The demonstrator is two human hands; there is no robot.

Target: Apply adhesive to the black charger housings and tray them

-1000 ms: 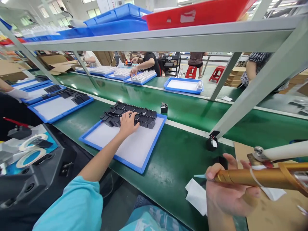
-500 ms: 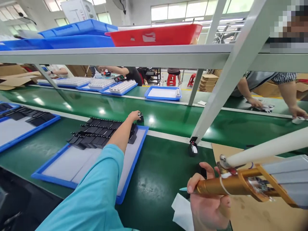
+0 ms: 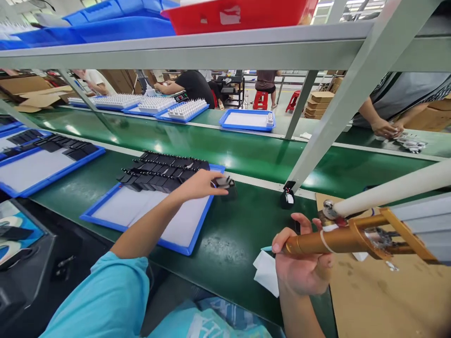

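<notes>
My left hand is closed on a small black part with a light metallic top, held at the right edge of a blue-rimmed tray. Several rows of black box-shaped parts fill the tray's far side; white sheet shows on its near side. My right hand, palm towards me, curls its fingers round the front end of a gold cylindrical tool. A teal tip sticks out by the fingertips. Something black behind these fingers is mostly hidden. White paper lies below this hand.
A slanted metal post rises beside a black part on the green bench. Cardboard lies under the tool. The shelf crosses above. Opposite, a co-worker's hands handle small parts. Another blue tray stands left.
My left hand has come back from beyond the tray's far edge, towards me and right, carrying the black part. My right hand stays at the tool. The view has tilted down.
</notes>
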